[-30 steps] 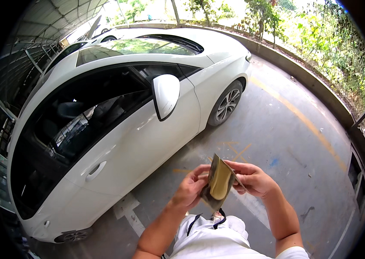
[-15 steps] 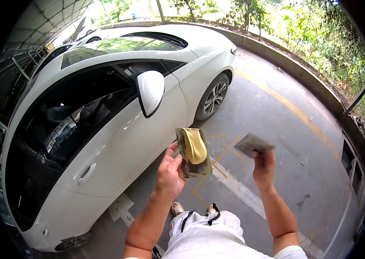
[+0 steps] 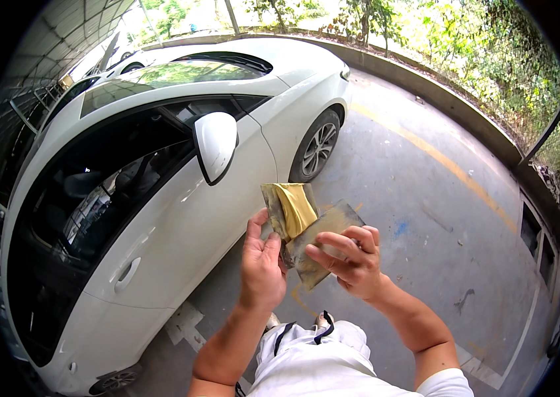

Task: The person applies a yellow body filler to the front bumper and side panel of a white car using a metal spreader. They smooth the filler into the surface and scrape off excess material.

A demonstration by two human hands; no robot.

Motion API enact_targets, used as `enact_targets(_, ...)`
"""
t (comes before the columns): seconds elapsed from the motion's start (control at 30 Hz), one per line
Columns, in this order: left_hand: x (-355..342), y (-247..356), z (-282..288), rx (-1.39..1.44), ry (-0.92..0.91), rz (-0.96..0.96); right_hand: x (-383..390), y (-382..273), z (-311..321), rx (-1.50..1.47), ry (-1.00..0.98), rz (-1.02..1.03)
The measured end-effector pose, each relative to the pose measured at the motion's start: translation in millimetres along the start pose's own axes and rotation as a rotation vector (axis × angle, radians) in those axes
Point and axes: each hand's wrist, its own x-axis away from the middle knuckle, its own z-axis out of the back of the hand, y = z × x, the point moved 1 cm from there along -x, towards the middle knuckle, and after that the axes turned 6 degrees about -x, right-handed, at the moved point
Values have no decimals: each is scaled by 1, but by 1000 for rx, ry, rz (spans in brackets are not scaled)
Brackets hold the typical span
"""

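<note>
My left hand grips a thin, stained plate carrying a thick smear of smooth yellow paste. Fingers of my right hand pinch a second flat, rectangular blade, grey and mottled with yellowish residue. That blade is tilted over the lower right part of the first plate, at the paste's edge; whether they touch I cannot tell. Both hands are in front of me, above the pavement and beside a white car.
The car's side mirror and front wheel are ahead to the left. Concrete pavement with painted lines lies to the right, bounded by a low wall and bushes. Another white car stands behind, under a metal canopy.
The two plates were together, then apart. Now the right-hand blade has swung left and down over the left plate, which is held a little higher. The view has shifted slightly.
</note>
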Motion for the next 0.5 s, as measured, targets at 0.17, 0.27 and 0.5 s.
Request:
enact_targets(0.17, -9, -5, -5, -376, 98, -174, -2, 6, 0, -77, -59, -17)
enact_targets(0.27, -14, -9, -12, -556, 125, -292, 3, 19, 1, -154, -100, -50)
enact_targets(0.5, -40, 14, -15, -826, 218, -674, 48, 91, -47, -1648, -59, -1127)
